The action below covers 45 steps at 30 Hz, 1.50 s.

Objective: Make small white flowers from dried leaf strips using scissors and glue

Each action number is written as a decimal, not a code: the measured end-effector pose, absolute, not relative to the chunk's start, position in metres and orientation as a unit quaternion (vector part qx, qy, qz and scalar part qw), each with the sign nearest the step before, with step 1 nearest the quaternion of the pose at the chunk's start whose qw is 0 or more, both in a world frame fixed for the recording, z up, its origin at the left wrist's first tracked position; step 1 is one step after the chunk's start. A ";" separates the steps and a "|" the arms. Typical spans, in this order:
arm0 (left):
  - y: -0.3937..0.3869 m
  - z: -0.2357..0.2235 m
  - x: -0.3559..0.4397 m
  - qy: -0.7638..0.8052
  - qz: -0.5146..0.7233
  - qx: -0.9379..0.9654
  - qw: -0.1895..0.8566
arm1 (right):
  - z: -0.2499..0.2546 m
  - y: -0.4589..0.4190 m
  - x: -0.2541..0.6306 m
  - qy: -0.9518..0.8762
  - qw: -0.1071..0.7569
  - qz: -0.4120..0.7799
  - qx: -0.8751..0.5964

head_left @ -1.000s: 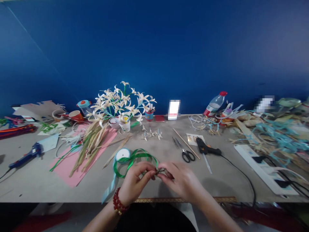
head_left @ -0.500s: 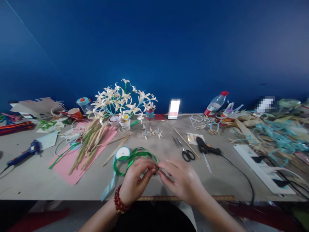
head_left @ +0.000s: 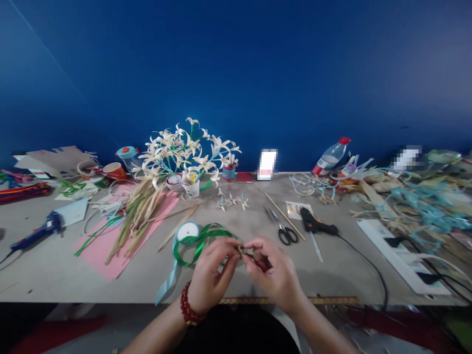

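Low in the frame at center, a person wearing a red beaded bracelet [head_left: 189, 306] on the left wrist works over a gray worktop [head_left: 129, 287]. The left hand [head_left: 216, 268] and right hand [head_left: 275, 270] meet at their fingertips, both closed in a pinch on a small brownish piece [head_left: 241, 250]. The piece sits between the two hands, at the far end of each and equally near both; its long axis appears to run across the frame, from hand to hand. It looks slim and dull, its full shape hidden by fingers. Just beyond the left hand lie loops of green ribbon [head_left: 201, 243] and a white spool [head_left: 188, 230] trailing pale blue ribbon [head_left: 167, 284]. Right of center rest black-handled scissors [head_left: 286, 237] and a black glue gun [head_left: 320, 227]. Farther back, cream-colored flowers [head_left: 173, 147] stand against a blue wall [head_left: 236, 64].
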<state>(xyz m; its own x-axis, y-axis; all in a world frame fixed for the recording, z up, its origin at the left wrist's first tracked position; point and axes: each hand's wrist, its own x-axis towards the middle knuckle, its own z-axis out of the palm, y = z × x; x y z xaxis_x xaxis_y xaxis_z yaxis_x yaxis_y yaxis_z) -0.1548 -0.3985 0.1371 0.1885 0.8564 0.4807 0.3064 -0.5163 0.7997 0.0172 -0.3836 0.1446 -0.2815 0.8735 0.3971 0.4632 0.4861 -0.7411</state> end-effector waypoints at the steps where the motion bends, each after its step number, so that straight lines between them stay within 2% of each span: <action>1: -0.399 0.136 -0.155 0.408 0.486 0.722 0.276 | 0.146 -0.383 0.018 -0.779 0.396 0.217 -0.436; 5: -0.401 0.136 -0.154 0.411 0.489 0.726 0.254 | 0.158 -0.383 0.022 -0.833 0.354 0.098 -0.413; 8: -0.402 0.138 -0.153 0.399 0.500 0.731 0.237 | 0.166 -0.383 0.023 -0.840 0.337 0.091 -0.414; 18: -0.410 0.144 -0.154 0.377 0.531 0.712 0.261 | 0.163 -0.380 0.024 -0.757 0.348 0.398 -0.384; 24: -0.412 0.146 -0.160 0.411 0.552 0.668 0.284 | 0.149 -0.380 0.027 -0.664 0.382 0.537 -0.354; 28: -0.413 0.145 -0.165 0.405 0.550 0.653 0.328 | 0.148 -0.383 0.028 -0.662 0.385 0.529 -0.366; 31: -0.415 0.145 -0.167 0.407 0.544 0.658 0.325 | 0.148 -0.385 0.028 -0.669 0.390 0.513 -0.372; 39: -0.411 0.130 -0.174 0.443 0.493 0.644 0.382 | 0.132 -0.380 0.032 -0.532 0.406 0.629 -0.394; 41: -0.407 0.131 -0.176 0.451 0.467 0.685 0.332 | 0.131 -0.377 0.033 -0.517 0.405 0.636 -0.406; 45: -0.400 0.141 -0.170 0.440 0.444 0.762 0.169 | 0.138 -0.373 0.033 -0.539 0.380 0.621 -0.423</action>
<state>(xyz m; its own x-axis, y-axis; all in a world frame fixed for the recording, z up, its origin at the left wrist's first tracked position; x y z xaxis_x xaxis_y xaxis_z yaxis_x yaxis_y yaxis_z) -0.1696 -0.3996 0.1411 0.2180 0.8203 0.5288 0.5204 -0.5561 0.6481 0.0329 -0.3733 0.1376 -0.3529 0.9285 -0.1155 -0.0155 -0.1292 -0.9915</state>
